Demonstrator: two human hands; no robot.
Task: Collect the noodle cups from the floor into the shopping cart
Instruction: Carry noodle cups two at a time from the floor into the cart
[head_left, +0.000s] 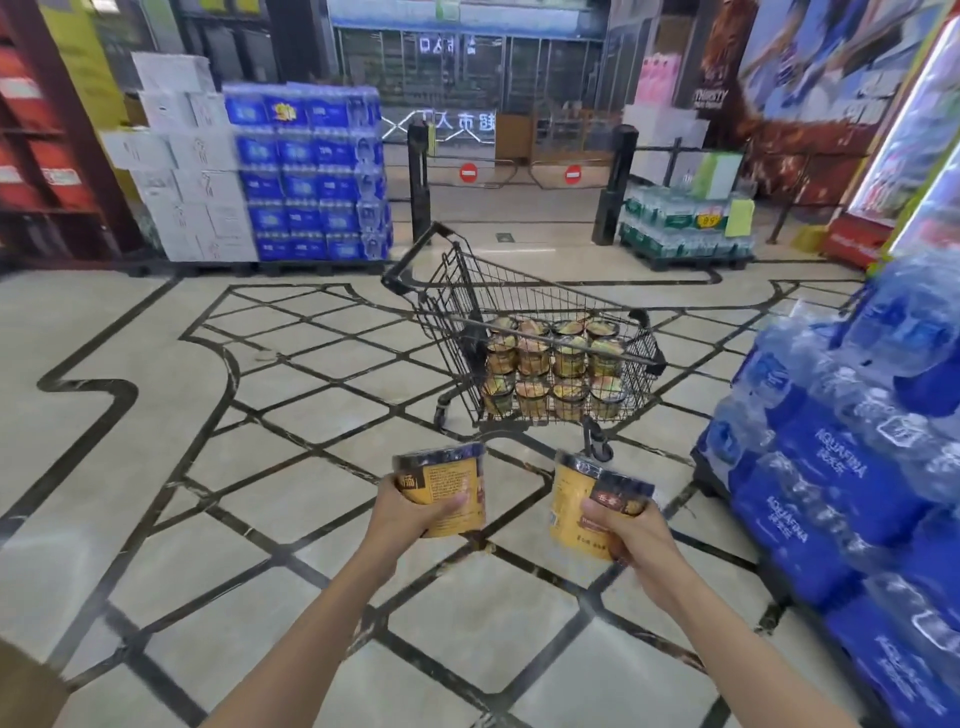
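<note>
My left hand (410, 512) grips a yellow noodle cup with a dark lid (452, 480), held roughly upright. In my right hand (631, 530) is a second yellow noodle cup (582, 496), tilted to the left. Both cups are raised over the tiled floor, a short way in front of the black wire shopping cart (457, 291). The cart stands ahead, slightly right of centre, its handle toward the left. Several noodle cups (553, 364) are stacked in rows inside its basket. No loose cups show on the floor.
Blue packs of bottled water (831, 467) are piled close on my right. Stacked blue and white cases (260, 171) stand at the back left on a pallet. A gate with red no-entry signs (519, 173) closes the way behind the cart. Green water packs (685, 228) sit back right.
</note>
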